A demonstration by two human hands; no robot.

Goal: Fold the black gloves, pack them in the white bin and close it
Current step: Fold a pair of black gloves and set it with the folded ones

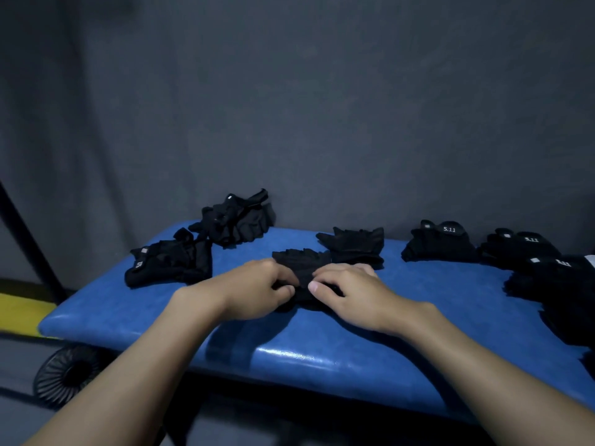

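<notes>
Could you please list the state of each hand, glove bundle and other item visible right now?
Left hand: closed on the centre glove.
Right hand: closed on the same glove.
Centre glove: on the blue bench, partly folded.
Left glove bundles: loose, rumpled.
Back-centre gloves: lying flat.
Right glove bundles: folded, logos up.
White bin: not visible.
Fan: on the floor; running or not, unclear.

Single head view: you look forward and down from above blue padded bench (322, 349), close range, forearms entering from bottom edge, grey wall (289, 107) filling upper half. No second view shares scene.
</notes>
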